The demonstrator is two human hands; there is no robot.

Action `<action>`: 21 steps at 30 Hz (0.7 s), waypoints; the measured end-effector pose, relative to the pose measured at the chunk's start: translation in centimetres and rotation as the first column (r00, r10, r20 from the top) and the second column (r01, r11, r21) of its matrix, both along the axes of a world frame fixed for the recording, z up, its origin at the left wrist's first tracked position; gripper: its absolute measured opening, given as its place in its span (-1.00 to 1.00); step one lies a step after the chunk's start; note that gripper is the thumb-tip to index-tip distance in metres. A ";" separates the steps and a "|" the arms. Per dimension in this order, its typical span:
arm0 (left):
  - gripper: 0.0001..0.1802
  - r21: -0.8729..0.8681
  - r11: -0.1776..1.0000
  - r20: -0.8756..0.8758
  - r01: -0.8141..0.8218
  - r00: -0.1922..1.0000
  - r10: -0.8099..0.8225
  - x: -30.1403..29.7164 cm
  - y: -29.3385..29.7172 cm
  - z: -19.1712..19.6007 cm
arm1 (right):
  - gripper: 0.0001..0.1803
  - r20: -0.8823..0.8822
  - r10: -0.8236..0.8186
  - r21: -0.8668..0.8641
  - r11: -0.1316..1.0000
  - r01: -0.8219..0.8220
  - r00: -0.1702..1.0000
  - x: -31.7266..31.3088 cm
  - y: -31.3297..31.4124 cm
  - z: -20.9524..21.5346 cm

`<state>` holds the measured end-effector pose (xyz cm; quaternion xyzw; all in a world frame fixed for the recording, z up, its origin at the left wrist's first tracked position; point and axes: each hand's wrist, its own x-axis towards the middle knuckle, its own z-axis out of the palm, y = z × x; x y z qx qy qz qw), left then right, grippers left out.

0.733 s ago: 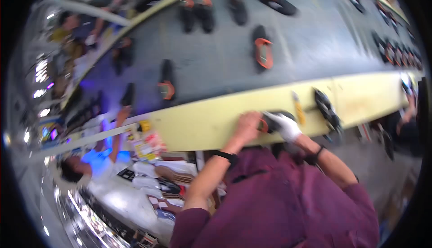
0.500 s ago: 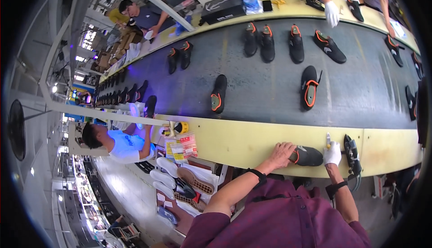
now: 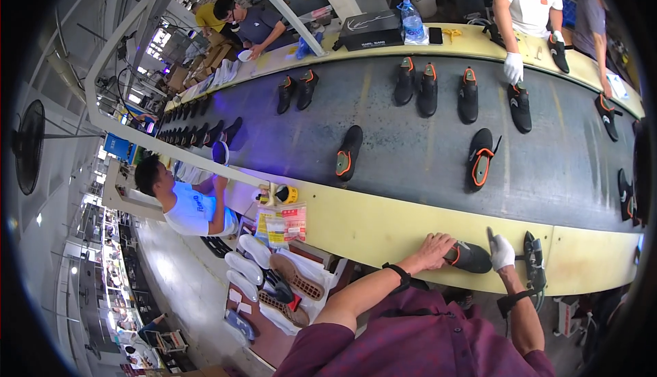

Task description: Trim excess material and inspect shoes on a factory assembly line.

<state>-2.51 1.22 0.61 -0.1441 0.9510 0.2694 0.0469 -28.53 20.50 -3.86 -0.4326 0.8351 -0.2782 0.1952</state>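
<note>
A black shoe (image 3: 471, 258) lies on its side or sole on the pale yellow ledge, toe toward the right. My bare left hand (image 3: 434, 250) grips its heel end, fingers curled over the collar. My right hand (image 3: 504, 252), in a white glove, is closed around a small slim tool (image 3: 490, 235) whose narrow tip points away from me; its exact kind is too small to tell. This hand is just right of the shoe's toe. Beside it lies a black hand tool (image 3: 534, 262) with a hose at its near end.
Beyond the ledge runs a dark conveyor belt (image 3: 410, 154) with several black, orange-lined shoes, one (image 3: 481, 161) straight ahead. Across it, a person's gloved hand (image 3: 513, 68) is at another shoe (image 3: 520, 109). Packets (image 3: 294, 221), a tape roll (image 3: 287, 193) and soles (image 3: 295, 276) are at my left.
My view has shifted, so the scene sits lower. The tool in my right hand now leans more to the left. Across the belt, the shoe near the person's gloved hand has been turned straighter.
</note>
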 end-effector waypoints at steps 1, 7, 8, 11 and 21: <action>-0.14 -0.002 1.000 -0.043 -0.018 0.999 0.018 0.3 0.0 0.1 | -0.89 -0.001 0.003 -0.004 1.000 -0.003 1.000 0.4 -1.0 1.7; -0.07 0.000 1.000 0.011 0.001 1.000 -0.001 0.0 0.3 0.1 | -0.85 0.040 0.452 0.319 0.840 -0.440 0.891 2.8 -4.4 6.5; -0.07 0.012 1.000 0.010 -0.007 1.000 0.007 0.1 0.3 0.0 | -0.82 0.070 0.544 0.297 0.789 -0.538 0.836 2.8 -4.9 6.9; -0.06 0.009 1.000 0.005 -0.007 1.000 0.007 -0.2 0.6 -0.4 | -0.82 0.056 0.607 0.363 0.728 -0.582 0.793 2.3 -5.0 7.1; -0.10 -0.012 0.999 -0.011 -0.031 0.999 0.030 0.0 0.4 -0.8 | -0.85 -0.026 0.793 0.493 0.540 -0.682 0.609 2.9 -5.5 14.8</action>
